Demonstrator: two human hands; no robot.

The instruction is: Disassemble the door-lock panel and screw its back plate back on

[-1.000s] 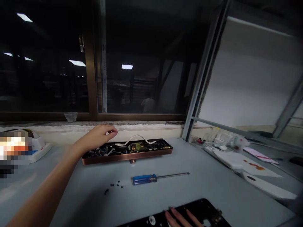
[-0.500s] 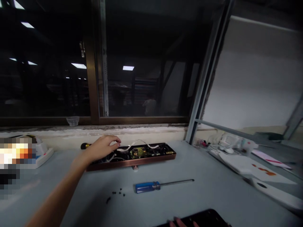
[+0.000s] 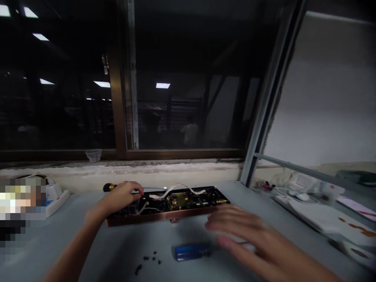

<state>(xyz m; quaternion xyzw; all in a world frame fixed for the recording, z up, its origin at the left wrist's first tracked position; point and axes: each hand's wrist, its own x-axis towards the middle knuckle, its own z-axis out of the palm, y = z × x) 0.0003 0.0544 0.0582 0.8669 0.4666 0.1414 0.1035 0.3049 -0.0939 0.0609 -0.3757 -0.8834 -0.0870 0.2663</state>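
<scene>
Head view, hands apart, blurred right hand [image 3: 246, 231] loosely spread, hiding shaft of blue screwdriver [image 3: 190, 252], left hand [image 3: 120, 196] over open casing's [image 3: 152, 218] left end, grip unclear, grey table [image 3: 164, 270] beneath, dark window [image 3: 182, 58] behind

Near the worktop's [image 3: 38, 246] far edge, the left grip [image 3: 141, 191] is at the case's [image 3: 169, 216] left end, a yellow-black screwdriver [image 3: 111, 187] behind. The right grip [image 3: 214, 231], blurred, is over the blue screwdriver [image 3: 190, 252].
</scene>
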